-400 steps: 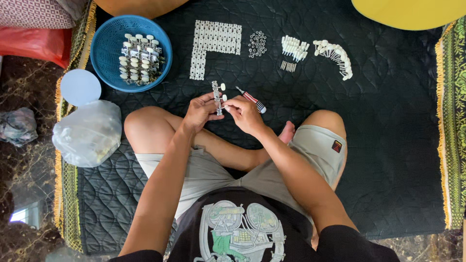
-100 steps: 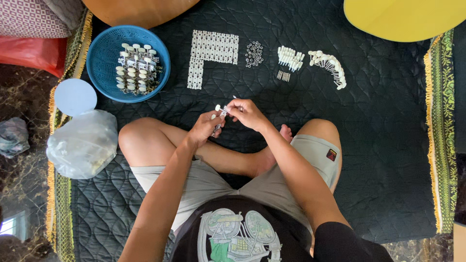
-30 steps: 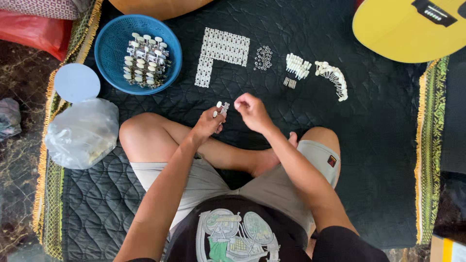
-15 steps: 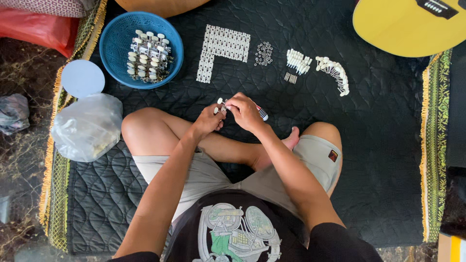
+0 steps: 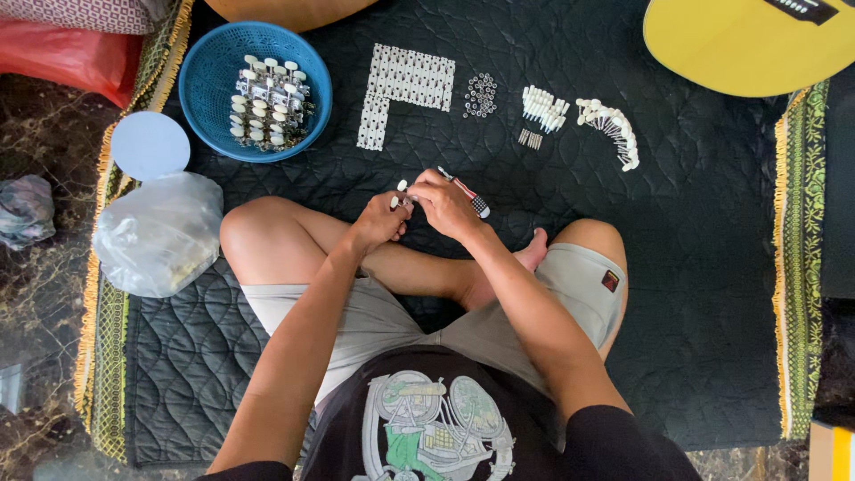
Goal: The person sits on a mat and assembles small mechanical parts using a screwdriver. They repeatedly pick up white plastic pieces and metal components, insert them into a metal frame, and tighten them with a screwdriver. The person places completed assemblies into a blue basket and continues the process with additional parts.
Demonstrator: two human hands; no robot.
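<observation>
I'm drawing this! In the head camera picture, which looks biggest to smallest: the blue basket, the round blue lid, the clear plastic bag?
1. Blue basket, widest across.
2. Clear plastic bag, nearly as big, so the order of the first two is unsure.
3. Round blue lid, clearly smallest.

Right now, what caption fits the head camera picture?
Seated person's left hand holds a small white-knobbed metal part; right hand works it with a screwdriver.

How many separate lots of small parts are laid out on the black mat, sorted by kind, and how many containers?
Metal plates, L-shaped block: 1
Small rings, cluster: 1
White pegs, groups: 2
Blue basket: 1
Plastic bag: 1
Total: 6
</observation>
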